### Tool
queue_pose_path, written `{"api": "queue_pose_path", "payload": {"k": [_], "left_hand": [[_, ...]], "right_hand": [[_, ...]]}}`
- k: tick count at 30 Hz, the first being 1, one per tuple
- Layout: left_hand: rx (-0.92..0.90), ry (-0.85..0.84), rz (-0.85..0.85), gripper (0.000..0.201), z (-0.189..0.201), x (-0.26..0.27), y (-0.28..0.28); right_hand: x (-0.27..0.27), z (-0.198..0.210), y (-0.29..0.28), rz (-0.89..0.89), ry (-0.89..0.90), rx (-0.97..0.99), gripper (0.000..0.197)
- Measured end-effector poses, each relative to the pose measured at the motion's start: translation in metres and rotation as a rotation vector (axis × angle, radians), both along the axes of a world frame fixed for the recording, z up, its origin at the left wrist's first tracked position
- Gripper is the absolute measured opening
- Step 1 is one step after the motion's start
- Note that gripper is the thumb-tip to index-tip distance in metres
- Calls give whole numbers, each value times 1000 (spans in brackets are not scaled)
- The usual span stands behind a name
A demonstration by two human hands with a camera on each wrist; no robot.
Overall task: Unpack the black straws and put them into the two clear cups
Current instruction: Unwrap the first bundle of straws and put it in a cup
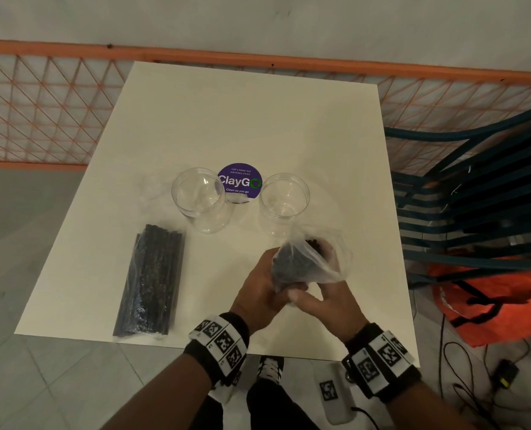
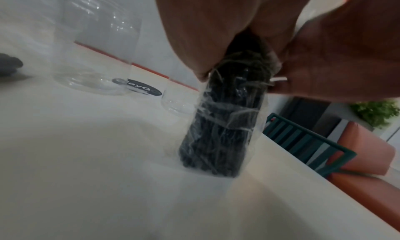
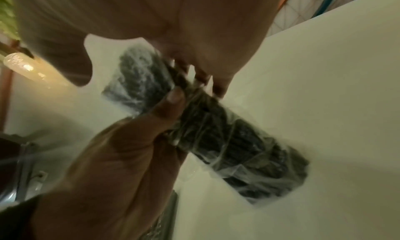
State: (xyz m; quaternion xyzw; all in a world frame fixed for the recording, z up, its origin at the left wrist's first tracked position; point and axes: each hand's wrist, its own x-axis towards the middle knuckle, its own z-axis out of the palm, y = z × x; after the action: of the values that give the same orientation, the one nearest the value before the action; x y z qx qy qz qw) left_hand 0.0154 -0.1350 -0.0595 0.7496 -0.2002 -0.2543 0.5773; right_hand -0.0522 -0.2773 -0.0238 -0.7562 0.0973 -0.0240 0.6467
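Note:
Two clear cups, the left cup [image 1: 199,200] and the right cup [image 1: 284,203], stand empty in the middle of the white table [image 1: 242,119]. A sealed pack of black straws [image 1: 149,280] lies flat at the front left. Both hands hold a second straw pack [image 1: 301,262] upright in front of the right cup. Its lower end rests on the table in the left wrist view [image 2: 218,132]. Its plastic mouth gapes at the top and straw ends show there. My left hand [image 1: 264,287] grips the bundle [image 3: 216,132]. My right hand [image 1: 323,293] pinches the plastic wrap beside it.
A purple round sticker [image 1: 240,181] lies between the cups. A teal slatted chair [image 1: 475,197] and an orange bag [image 1: 490,299] stand right of the table. An orange mesh railing [image 1: 40,103] runs behind. Cables lie on the floor at the lower right.

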Motion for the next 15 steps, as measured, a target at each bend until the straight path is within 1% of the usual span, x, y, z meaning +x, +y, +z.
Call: {"api": "queue_pose_path", "payload": {"k": [1,2,3,4,5,6,7,8,9,11,13,15], "left_hand": [[15,-10,-18,50,-3,-1,0],[71,-62,-62,51,-1,-2,1],[112,-143,-86,50,-4,-4,2],[191,-268,-116,47,-5,-3,4],[298,-404,-162,51,-8,-3,5],[419,-512,-212,66,-5,-4,8],[521,-558,-241,84,-6,-4,11],[584,-557,-266,99,-3,-2,15],[567,-501,-278,108,2,0,20],[343,-290,-247,117,15,6,29],[158,-65,-183,129,31,7,33],[67,30,-146,130,38,4,27]], "right_hand": [[4,-2,4,-33,-6,-4,60],[9,-3,7,-71,2,-39,61],[13,-2,12,-124,1,-65,61],[14,-6,14,-165,0,-76,57],[14,-8,16,-193,-19,-74,52],[13,-9,18,-196,-24,-102,51],[13,-13,19,-205,-29,-127,48],[11,-15,19,-210,-19,-144,43],[11,-17,20,-213,-17,-167,38],[10,-19,21,-215,-14,-203,41],[10,-21,20,-191,-4,-172,42],[8,-23,23,-169,30,-138,48]]}}
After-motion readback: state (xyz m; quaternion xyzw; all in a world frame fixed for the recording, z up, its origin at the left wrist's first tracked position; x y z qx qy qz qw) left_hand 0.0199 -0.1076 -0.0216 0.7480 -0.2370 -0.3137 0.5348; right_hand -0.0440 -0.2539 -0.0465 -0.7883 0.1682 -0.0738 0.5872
